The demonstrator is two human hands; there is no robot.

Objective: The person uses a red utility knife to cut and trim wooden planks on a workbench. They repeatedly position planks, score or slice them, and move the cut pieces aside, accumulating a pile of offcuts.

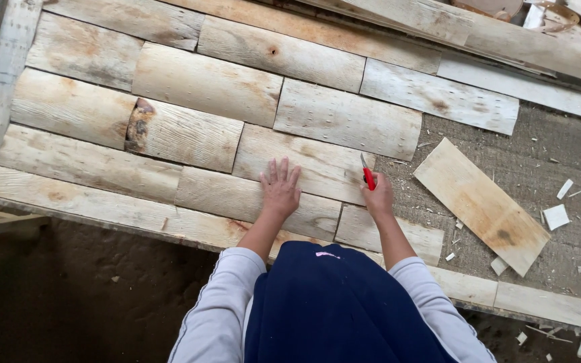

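The left hand (280,188) lies flat, fingers spread, on a pale wood slab (304,165) — the right hand (378,197) is closed around a red-handled knife (368,175) at that slab's edge.

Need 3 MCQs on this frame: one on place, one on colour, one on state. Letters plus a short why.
1. Where does the left hand rest?
A. on the dirt floor
B. flat on a wooden piece in the laid rows
C. on the loose plank at the right

2. What colour is the handle of the knife in the right hand?
A. red
B. green
C. yellow

3. How does the loose plank lie?
A. fitted into the rows
B. standing on edge
C. flat and askew, apart from the rows

Answers: 1 B, palm down with fingers spread on the pale wood. 2 A, red shows above the fist. 3 C, it lies at an angle on the shavings-strewn surface.
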